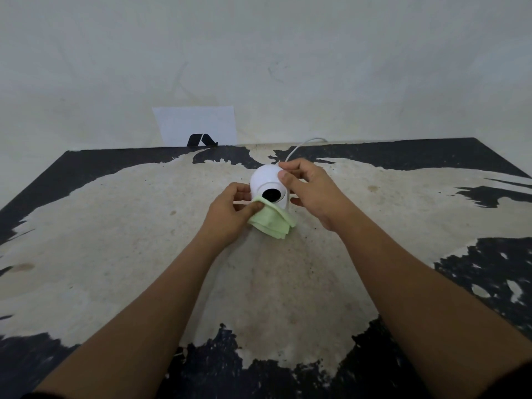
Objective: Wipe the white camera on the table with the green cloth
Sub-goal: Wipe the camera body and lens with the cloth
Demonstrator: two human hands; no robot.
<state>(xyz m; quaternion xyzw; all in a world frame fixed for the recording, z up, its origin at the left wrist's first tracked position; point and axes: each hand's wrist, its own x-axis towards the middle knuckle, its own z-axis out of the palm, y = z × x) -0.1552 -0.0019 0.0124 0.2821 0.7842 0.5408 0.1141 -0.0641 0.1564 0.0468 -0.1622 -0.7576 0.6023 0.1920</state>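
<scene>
A round white camera (264,180) with a black lens facing me stands on the worn table (144,226), a little beyond its middle. My right hand (311,194) grips the camera's right side, thumb on the front and fingers over the top. My left hand (230,211) holds a folded pale green cloth (273,223) and presses its upper edge against the camera's lower front, just under the lens. The camera's base is hidden behind the cloth and my hands.
A white cable (299,148) runs from the back of the camera over the table's far edge. A white sheet with a black mark (198,128) leans on the wall behind the table. The tabletop is black with large patches worn pale.
</scene>
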